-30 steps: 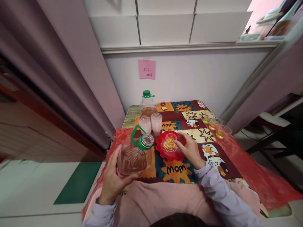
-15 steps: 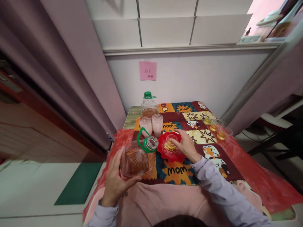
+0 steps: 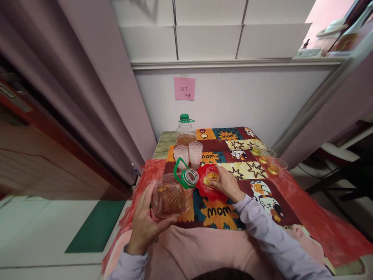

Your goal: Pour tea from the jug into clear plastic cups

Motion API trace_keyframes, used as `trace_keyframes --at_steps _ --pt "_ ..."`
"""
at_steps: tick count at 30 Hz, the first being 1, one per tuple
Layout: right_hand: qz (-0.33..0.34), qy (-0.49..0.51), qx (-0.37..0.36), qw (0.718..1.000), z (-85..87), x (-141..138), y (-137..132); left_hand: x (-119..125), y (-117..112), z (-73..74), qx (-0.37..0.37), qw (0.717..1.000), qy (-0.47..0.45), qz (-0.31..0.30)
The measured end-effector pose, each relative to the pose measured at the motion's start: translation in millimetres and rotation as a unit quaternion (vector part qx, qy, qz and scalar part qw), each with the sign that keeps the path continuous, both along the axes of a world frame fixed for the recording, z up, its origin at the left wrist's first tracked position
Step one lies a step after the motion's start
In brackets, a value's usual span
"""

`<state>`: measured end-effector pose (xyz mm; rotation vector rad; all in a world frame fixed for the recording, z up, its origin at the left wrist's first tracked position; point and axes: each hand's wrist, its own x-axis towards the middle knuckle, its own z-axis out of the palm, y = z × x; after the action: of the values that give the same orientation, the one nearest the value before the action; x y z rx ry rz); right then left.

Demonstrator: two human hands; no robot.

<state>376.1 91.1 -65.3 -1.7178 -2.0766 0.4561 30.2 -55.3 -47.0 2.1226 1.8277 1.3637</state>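
Observation:
My left hand (image 3: 147, 221) is wrapped round the lower part of a clear plastic bottle (image 3: 171, 200) of amber liquid. The bottle tilts to the right, its uncapped mouth with a green ring handle (image 3: 182, 173) pointing toward the red scalloped plate (image 3: 205, 192). Between the fingers of my right hand (image 3: 229, 183) is a small clear plastic cup (image 3: 212, 175) with some yellow liquid in it, held over the plate. A gap separates the bottle's mouth from the cup, and no stream of liquid shows between them.
Two stacks of clear cups (image 3: 195, 154) stand behind the tilted bottle, with a green-capped bottle (image 3: 185, 132) behind them. Several cups of yellow liquid (image 3: 274, 167) line the table's right side. A patterned mat (image 3: 218, 212) and red plastic sheet (image 3: 320, 219) cover the table.
My right hand has closed round the cup and raised it slightly off the plate. The bottle stays tilted in my left hand. The whole view has shifted a little.

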Motion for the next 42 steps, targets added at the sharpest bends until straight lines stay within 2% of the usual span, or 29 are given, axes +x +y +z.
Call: trace_keyframes --at_steps 4,12,22,35,42 --pt "-0.008 0.009 0.014 1.000 -3.4 0.3 1.2 0.2 0.3 1.2 -0.009 1.000 -0.013 0.000" --pt "-0.005 0.001 0.001 1.000 7.4 -3.5 2.0 0.1 -0.1 2.4 0.003 1.000 -0.010 -0.009" --pt "-0.008 0.013 0.013 1.000 3.4 -3.8 1.1 0.9 -0.2 5.3 -0.017 1.000 -0.018 0.000" --pt "-0.027 -0.030 -0.017 0.999 19.2 -4.5 -0.3 -0.4 0.4 4.6 -0.001 1.000 -0.003 -0.009" --pt "-0.028 0.015 0.010 0.999 7.1 -5.0 3.5 -0.3 0.3 4.2 -0.012 1.000 -0.018 -0.003"
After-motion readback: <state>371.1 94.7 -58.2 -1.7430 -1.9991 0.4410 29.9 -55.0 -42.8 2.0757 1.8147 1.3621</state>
